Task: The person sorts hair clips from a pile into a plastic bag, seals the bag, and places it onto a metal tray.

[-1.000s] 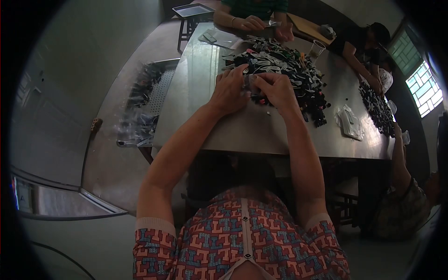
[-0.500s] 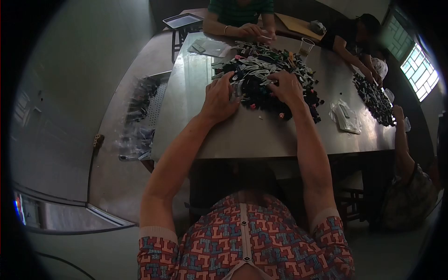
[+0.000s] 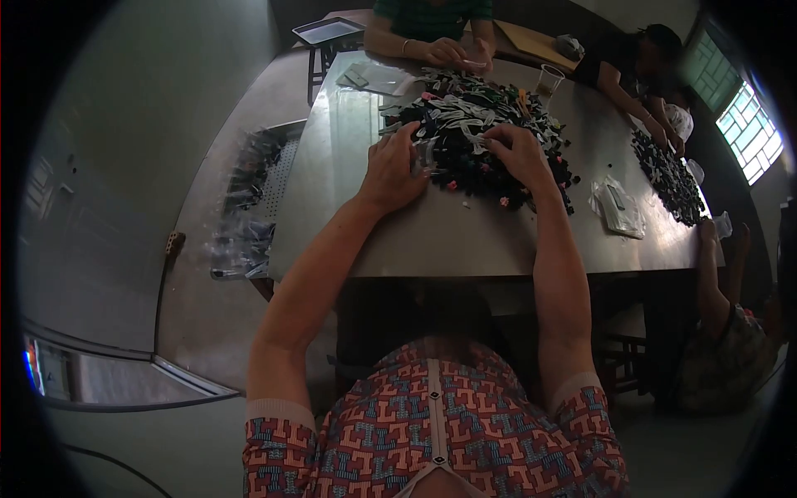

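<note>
A wide heap of small black, grey and white pieces [image 3: 465, 116], with some pink and orange ones among them, lies on the metal table in front of me. At the heap's near left edge, my left hand [image 3: 395, 170] curls around a clear plastic bag [image 3: 427, 154], with the thumb on the near side. My right hand [image 3: 520, 158] is over the right part of the heap, thumb and fingertips drawn together in a pinch. Whatever sits between those fingertips is too small to make out.
Across the metal table [image 3: 481, 249], a person's hands [image 3: 452, 55] work behind the heap near a clear cup [image 3: 549, 80]. Flat plastic packets [image 3: 618, 209] lie at right, beside a second dark heap [image 3: 667, 178] with other people around it. A perforated tray [image 3: 282, 178] of bagged items stands left.
My right hand has shifted slightly right, its fingertips closer together. My left hand stays around the bag. At far right, a person's arm has moved lower by the table edge.
</note>
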A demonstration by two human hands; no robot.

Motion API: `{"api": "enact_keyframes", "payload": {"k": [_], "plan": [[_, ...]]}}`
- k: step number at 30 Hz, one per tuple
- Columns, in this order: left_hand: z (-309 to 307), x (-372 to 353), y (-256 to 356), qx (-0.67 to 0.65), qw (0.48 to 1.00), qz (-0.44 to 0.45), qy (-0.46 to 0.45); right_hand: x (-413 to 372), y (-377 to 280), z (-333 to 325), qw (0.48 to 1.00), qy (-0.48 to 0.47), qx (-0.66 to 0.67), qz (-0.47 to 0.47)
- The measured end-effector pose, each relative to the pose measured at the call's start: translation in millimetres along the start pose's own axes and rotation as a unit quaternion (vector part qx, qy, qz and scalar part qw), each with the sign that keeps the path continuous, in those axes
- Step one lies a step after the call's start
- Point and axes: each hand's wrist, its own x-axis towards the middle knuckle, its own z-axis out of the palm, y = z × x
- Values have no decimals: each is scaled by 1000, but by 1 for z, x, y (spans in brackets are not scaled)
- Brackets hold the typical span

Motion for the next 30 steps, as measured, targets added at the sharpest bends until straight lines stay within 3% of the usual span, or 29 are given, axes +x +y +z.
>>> {"api": "enact_keyframes", "payload": {"k": [11,13,16,20,23,29,30], "plan": [[-1,0,0,-4,1000,-5,-11,-2,-6,8,985,3,-163,-60],[-2,0,2,-5,1000,-9,-13,-2,-19,4,989,-54,-139,10],[-1,0,1,-5,1000,-12,-14,-2,-34,4,983,-61,-167,54],[1,0,1,2,1000,-10,-10,4,-30,11,974,-63,-207,64],[0,0,1,-1,1000,-6,-12,3,-17,17,978,0,-208,19],[-1,1,1,-28,999,-16,-27,3,2,6,993,65,-89,32],[-2,1,1,-27,999,-17,-25,3,-1,1,998,41,8,56]]}}
